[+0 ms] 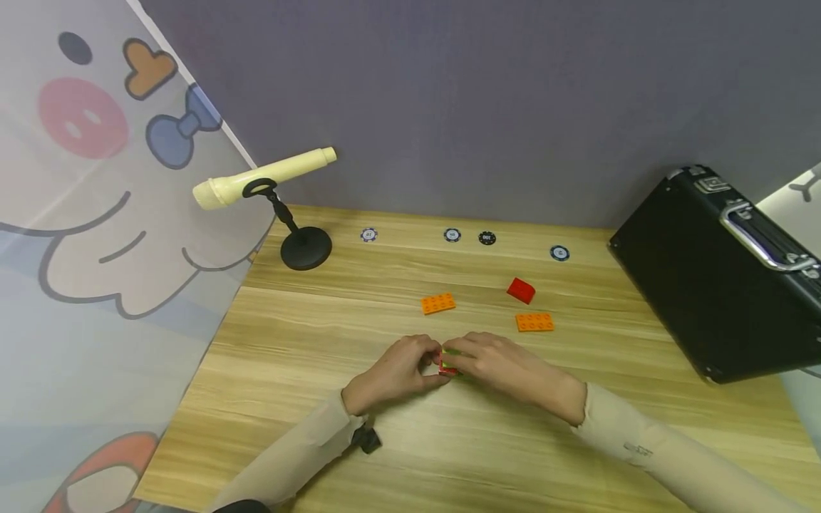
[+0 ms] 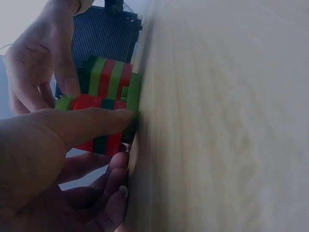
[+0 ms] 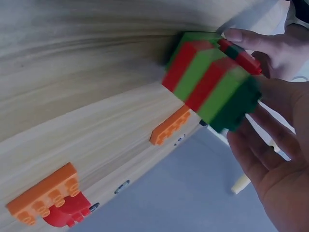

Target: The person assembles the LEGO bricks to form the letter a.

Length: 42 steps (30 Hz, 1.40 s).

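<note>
A stack of toy building bricks in red, light green and dark green stands on the table between both hands. The right wrist view shows its taller striped column, rising from a green base; the left wrist view shows a shorter red and dark green column. My left hand grips the shorter column, thumb across one side and fingers curled behind. From the other side, my right hand pinches the stack near its top, with the fingers by the dark green upper brick.
Two orange bricks and a red brick lie beyond the hands. Several poker chips line the back. A yellow microphone on a black stand is back left; a black case stands right. A small black object is by the left sleeve.
</note>
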{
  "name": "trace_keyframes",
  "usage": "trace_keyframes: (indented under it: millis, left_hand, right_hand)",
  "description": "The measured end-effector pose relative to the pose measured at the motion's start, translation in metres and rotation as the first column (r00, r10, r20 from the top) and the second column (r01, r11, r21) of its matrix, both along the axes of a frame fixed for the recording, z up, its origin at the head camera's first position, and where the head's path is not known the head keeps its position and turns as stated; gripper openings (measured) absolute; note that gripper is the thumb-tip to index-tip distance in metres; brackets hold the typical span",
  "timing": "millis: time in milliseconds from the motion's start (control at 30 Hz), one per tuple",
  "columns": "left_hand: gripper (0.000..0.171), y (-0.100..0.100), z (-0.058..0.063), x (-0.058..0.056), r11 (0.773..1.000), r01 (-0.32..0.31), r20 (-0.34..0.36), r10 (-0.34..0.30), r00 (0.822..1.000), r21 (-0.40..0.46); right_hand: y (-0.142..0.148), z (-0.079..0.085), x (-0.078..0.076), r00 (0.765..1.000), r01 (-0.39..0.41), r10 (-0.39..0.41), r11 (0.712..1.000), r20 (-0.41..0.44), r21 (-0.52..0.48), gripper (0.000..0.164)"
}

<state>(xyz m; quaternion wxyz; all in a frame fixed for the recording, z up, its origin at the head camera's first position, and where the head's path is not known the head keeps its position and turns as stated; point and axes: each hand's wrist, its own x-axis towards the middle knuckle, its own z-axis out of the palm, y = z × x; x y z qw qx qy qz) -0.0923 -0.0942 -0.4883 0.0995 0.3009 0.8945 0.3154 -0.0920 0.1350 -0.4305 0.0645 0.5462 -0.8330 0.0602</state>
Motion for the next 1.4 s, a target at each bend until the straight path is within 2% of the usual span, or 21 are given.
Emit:
trace_keyframes:
  millis: [167,333,500,800,1000,1167,1267,1400]
  left_hand:
    - [0.020,0.002,0.000,0.001,1.000,0.001,-0.025,-0.001,1.000,-0.004]
    - [0.021,0.003,0.000,0.001,1.000,-0.001,-0.014,0.001,1.000,-0.005]
    - [0.022,0.003,-0.001,0.002,1.000,-0.004,-0.014,0.003,1.000,-0.007]
    - [0.022,0.004,-0.003,0.004,1.000,0.001,0.008,-0.001,1.000,0.003]
    - [0.022,0.006,-0.006,0.007,1.000,-0.009,0.044,0.009,0.999,0.008]
    - [0.022,0.007,-0.005,0.008,1.000,-0.013,0.050,0.012,0.999,0.013]
    - [0.022,0.006,-0.004,0.006,1.000,-0.006,0.040,0.005,0.999,0.019]
    - [0.021,0.001,-0.001,0.003,1.000,-0.001,0.024,0.001,1.000,0.011]
  right_hand:
    - [-0.001,0.002,0.003,0.999,0.001,-0.002,1.000,0.039,0.021,0.056]
    - [-0.003,0.001,0.007,1.000,-0.004,0.004,1.000,0.011,0.018,0.048]
    - [-0.006,-0.001,0.010,1.000,0.024,-0.024,0.999,0.005,0.024,0.045]
    - [-0.009,-0.004,0.015,0.999,0.048,-0.049,0.998,0.003,0.046,0.048]
    - [-0.006,-0.008,0.017,0.996,0.051,-0.051,0.999,0.076,0.007,0.046]
    - [-0.004,-0.010,0.013,0.991,0.047,-0.037,0.996,0.131,-0.074,0.037]
    - [-0.005,-0.009,0.011,0.989,0.057,-0.041,0.992,0.141,-0.110,0.032]
    - [-0.002,-0.005,0.008,0.982,0.074,-0.046,0.986,0.185,-0.148,0.035]
